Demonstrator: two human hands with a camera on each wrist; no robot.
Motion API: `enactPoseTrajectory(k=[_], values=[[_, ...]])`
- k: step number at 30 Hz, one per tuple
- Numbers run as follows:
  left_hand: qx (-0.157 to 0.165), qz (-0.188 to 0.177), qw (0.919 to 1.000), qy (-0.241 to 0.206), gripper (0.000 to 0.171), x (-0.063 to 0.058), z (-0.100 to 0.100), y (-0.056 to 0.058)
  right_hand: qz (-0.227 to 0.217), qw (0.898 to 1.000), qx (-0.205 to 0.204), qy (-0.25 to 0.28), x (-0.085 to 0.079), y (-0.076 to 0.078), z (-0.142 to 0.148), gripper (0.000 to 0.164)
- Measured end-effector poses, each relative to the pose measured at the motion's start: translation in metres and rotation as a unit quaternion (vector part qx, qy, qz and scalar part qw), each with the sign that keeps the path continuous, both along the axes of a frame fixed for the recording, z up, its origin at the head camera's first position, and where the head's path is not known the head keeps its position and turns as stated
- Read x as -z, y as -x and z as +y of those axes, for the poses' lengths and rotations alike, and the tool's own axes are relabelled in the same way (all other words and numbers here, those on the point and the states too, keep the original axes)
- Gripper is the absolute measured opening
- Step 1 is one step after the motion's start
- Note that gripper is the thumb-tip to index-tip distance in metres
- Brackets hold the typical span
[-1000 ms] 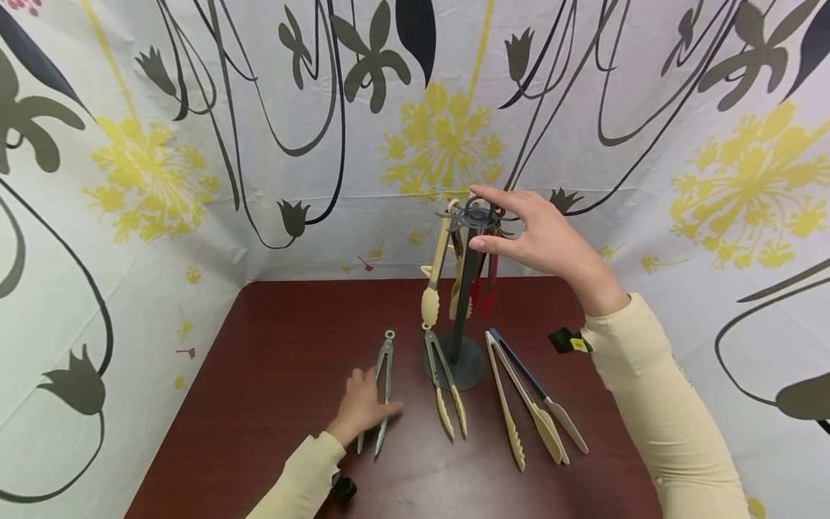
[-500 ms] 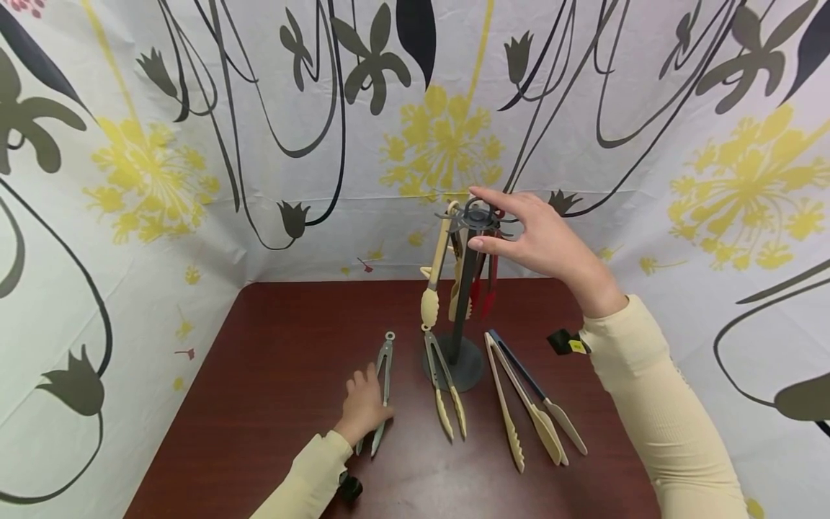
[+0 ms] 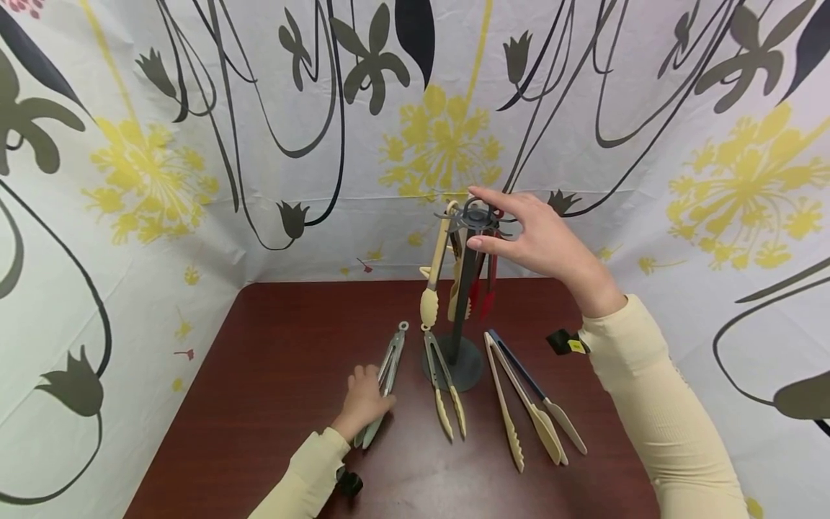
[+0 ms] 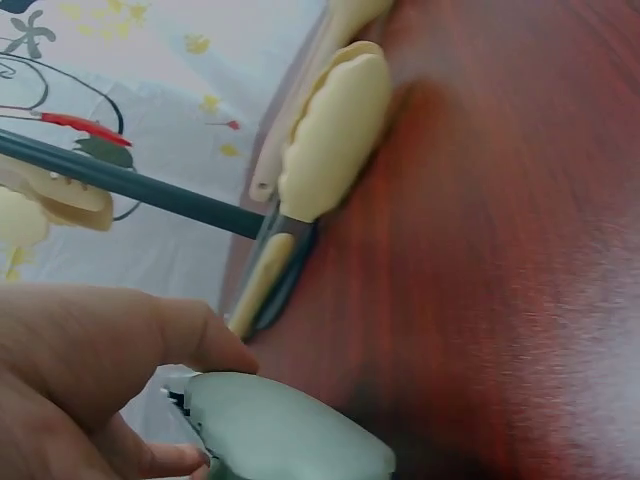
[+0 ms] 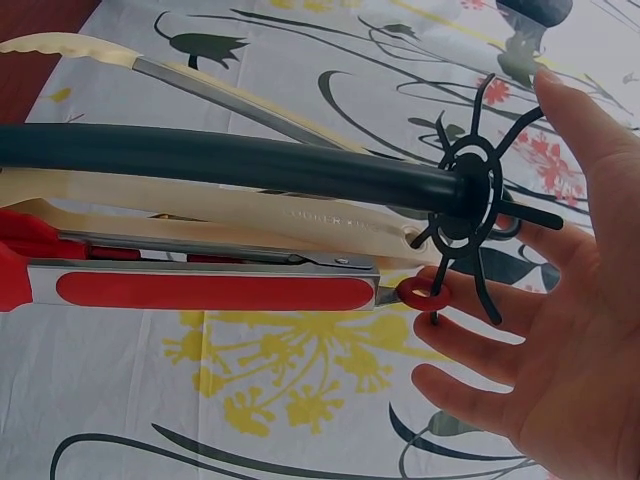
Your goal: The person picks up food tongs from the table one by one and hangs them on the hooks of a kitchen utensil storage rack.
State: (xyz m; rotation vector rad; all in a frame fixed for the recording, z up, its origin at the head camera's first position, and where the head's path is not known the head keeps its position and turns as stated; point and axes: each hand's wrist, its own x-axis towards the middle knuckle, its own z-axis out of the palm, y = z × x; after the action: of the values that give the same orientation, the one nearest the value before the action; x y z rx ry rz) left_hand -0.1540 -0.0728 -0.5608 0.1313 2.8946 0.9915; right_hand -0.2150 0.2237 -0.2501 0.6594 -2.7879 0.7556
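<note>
My left hand (image 3: 362,398) pinches a pair of grey-green tongs (image 3: 394,353) low on its arms, at the left of the table. In the left wrist view, the tongs' pale green head (image 4: 290,425) sits close by the thumb and fingers. My right hand (image 3: 541,234) is at the top of a dark hanging stand (image 3: 460,306), thumb and fingers spread around its ring of hooks (image 5: 467,200). From those hooks hang cream tongs (image 3: 430,306) and red-handled tongs (image 5: 215,290); beige utensils hang behind the post.
Cream-tipped tongs (image 3: 441,375) lie before the stand's round base (image 3: 470,375). Farther right lie beige-tipped tongs (image 3: 511,418) beside blue-handled tongs (image 3: 521,366). Patterned cloth (image 3: 311,238) stands around the dark red table (image 3: 292,324).
The left hand has squeezed the grey-green tongs' arms closer together and their ringed end has swung right and back. The right hand has stayed at the stand's top.
</note>
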Motion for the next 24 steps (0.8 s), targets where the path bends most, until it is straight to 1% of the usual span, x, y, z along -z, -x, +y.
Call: enactPoseTrajectory(k=[3,6,11,14,16,18,20,24], values=[[-0.009,0.025,0.9994,-0.022,0.062,-0.008,0.0,0.004,0.001,1.0,0.0,-0.001,0.0,0.001,0.0,0.072],[-0.023,0.048,0.9975,-0.047,0.065,-0.021,0.001,0.009,0.005,1.0,-0.001,-0.002,0.0,0.001,0.0,0.072],[-0.045,0.088,0.9908,-0.092,0.069,-0.042,-0.001,0.017,0.009,1.0,-0.004,-0.003,0.0,0.002,0.001,0.072],[-0.05,0.108,0.9851,-0.124,0.074,-0.054,-0.002,0.023,0.011,1.0,-0.005,-0.005,0.001,0.002,0.001,0.072],[-0.046,0.121,0.98,-0.151,0.078,-0.062,-0.002,0.026,0.012,1.0,-0.005,-0.006,0.0,0.002,0.001,0.072],[-0.035,0.139,0.9751,-0.17,0.08,-0.07,-0.002,0.03,0.014,1.0,-0.004,-0.006,0.0,0.002,0.001,0.072],[-0.021,0.161,0.9697,-0.183,0.082,-0.079,-0.002,0.034,0.013,1.0,-0.003,-0.006,0.0,0.002,0.001,0.072],[0.009,0.206,0.9591,-0.194,0.086,-0.096,0.0,0.041,0.007,1.0,-0.002,-0.003,0.001,0.002,0.001,0.072]])
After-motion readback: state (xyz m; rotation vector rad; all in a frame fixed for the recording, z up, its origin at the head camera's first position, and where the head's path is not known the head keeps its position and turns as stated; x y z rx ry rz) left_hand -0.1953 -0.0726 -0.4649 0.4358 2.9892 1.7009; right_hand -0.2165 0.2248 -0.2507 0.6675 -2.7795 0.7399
